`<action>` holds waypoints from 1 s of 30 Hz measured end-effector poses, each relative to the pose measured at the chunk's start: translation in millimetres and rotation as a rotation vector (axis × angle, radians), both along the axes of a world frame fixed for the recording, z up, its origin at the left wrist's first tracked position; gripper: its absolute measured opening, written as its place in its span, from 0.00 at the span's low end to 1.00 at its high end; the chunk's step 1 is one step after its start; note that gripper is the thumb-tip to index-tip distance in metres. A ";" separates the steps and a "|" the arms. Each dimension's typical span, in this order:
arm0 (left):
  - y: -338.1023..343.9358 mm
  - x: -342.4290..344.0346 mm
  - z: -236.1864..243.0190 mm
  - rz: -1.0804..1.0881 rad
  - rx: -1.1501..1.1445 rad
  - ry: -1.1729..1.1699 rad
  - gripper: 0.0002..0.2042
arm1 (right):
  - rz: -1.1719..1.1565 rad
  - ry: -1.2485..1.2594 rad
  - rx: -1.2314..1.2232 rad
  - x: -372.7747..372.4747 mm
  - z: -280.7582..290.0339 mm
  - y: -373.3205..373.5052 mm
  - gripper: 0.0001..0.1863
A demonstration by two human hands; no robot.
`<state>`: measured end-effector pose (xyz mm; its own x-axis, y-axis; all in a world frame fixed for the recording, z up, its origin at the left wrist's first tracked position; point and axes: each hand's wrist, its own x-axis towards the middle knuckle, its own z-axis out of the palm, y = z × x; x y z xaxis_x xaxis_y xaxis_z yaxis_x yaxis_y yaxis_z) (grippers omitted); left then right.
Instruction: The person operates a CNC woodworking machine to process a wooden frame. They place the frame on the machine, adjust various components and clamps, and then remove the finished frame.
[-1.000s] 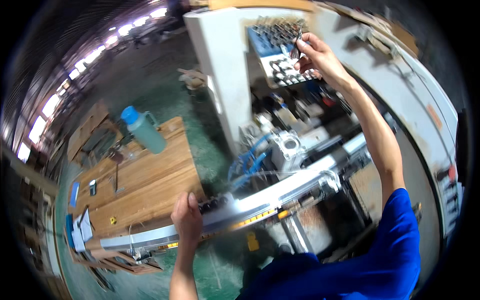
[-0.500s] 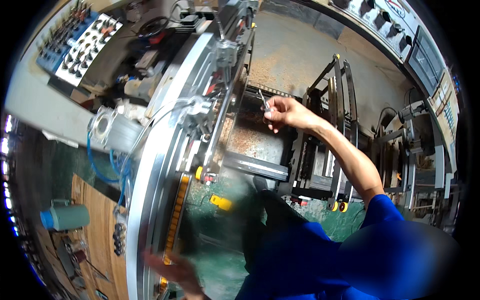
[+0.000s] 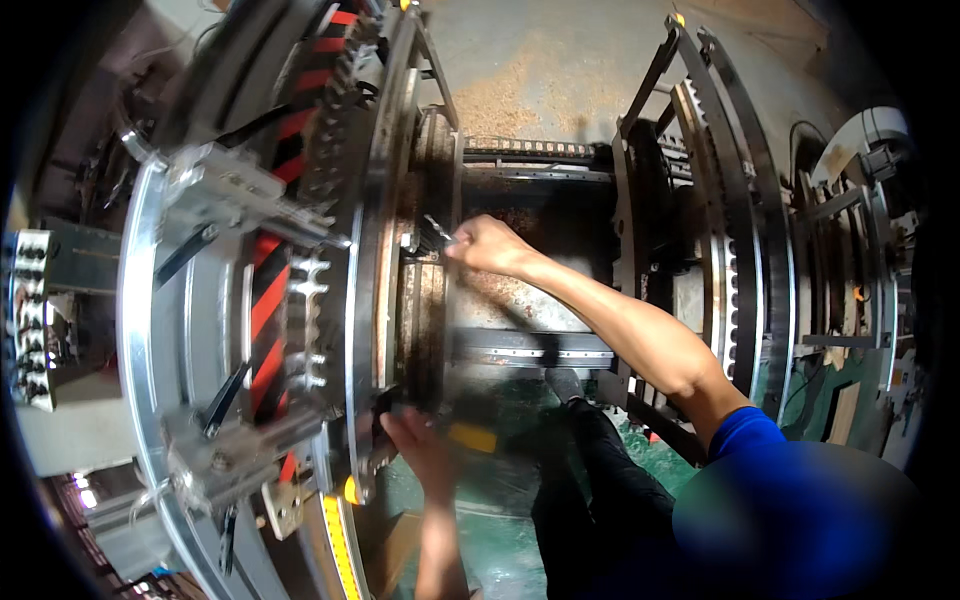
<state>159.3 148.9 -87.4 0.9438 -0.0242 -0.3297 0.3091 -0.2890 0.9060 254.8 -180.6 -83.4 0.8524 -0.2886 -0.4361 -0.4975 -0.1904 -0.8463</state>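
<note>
My right hand [image 3: 487, 245] is closed on a slim metal drill bit [image 3: 437, 228], whose tip points away to the upper left. It is held beside a dark, dusty spindle block [image 3: 430, 250] on the machine's inner side. My left hand [image 3: 415, 440] is lower down, near the end of the long machine rail [image 3: 355, 300]. Motion smears its fingers, and a dark part lies at their tips; whether they grip it cannot be made out.
A machine bed with red-and-black striping [image 3: 268, 290] and silver clamps [image 3: 225, 180] runs along the left. A metal crossbeam [image 3: 530, 350] spans below my right hand. Another dark framed unit [image 3: 690, 150] stands to the right. Sawdust [image 3: 520, 95] covers the far floor.
My view has turned toward the machine. My right hand has brought the drill bit from the open middle to the machine's inner side. My left hand has moved up and right, to the rail's end.
</note>
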 end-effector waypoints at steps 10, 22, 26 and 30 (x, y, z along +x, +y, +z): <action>6.9 101.2 -82.1 0.163 0.415 -0.029 0.24 | -0.005 -0.377 -0.021 130.4 -57.7 -48.1 0.24; 48.0 122.7 -177.6 0.036 0.825 -0.801 0.22 | -0.142 -0.605 0.249 178.4 -71.2 -17.1 0.08; 49.0 121.0 -170.0 0.042 0.485 -0.767 0.23 | -0.124 -0.530 0.306 184.0 -79.4 -5.8 0.09; 37.1 119.9 -160.2 0.035 0.453 -0.918 0.21 | -0.068 -0.597 0.130 180.6 -75.1 -0.4 0.10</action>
<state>279.2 186.0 -247.7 0.8344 -0.0446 0.5493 -0.4340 -0.6674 0.6052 435.4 -181.0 -158.5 0.9419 -0.3271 0.0758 0.0622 -0.0519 -0.9967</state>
